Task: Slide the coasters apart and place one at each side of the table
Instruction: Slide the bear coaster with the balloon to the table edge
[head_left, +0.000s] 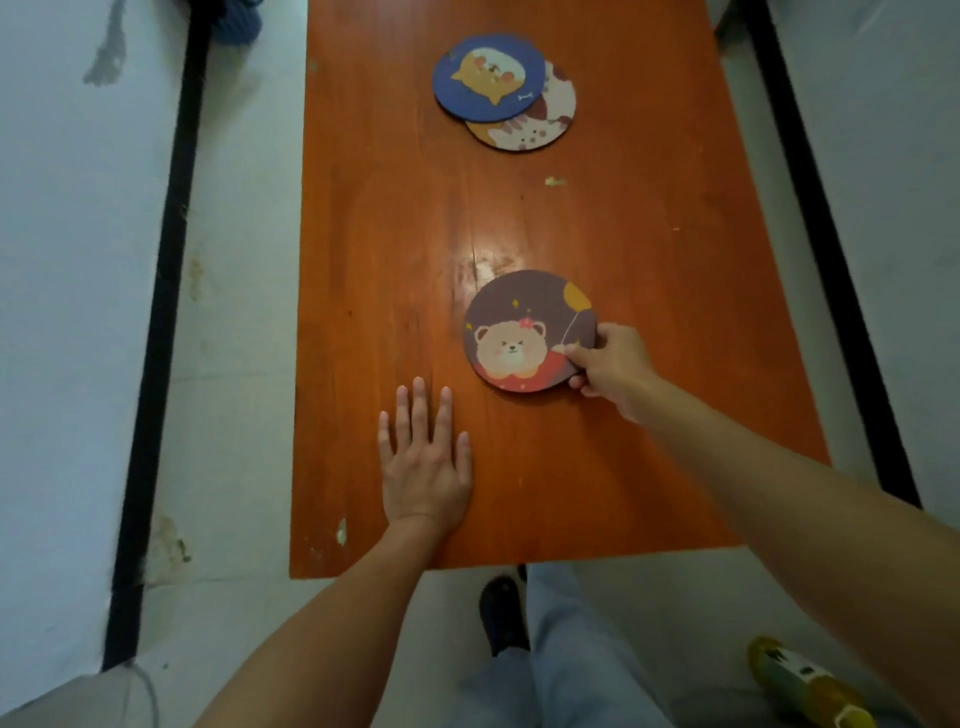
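A round brown coaster (522, 327) with a bear and a balloon lies near the middle of the orange wooden table (395, 234). My right hand (613, 366) pinches its right edge, thumb on top. My left hand (423, 457) rests flat on the table, fingers spread, to the left of that coaster and nearer to me, touching no coaster. At the far end a blue coaster (488, 78) with an orange animal lies partly over a white and brown coaster (540, 124).
The table is narrow, with pale floor on both sides and black strips (156, 312) running along it. A yellow-green bottle (810, 686) lies on the floor at the lower right. My leg and a dark shoe (501, 613) are below the table's near edge.
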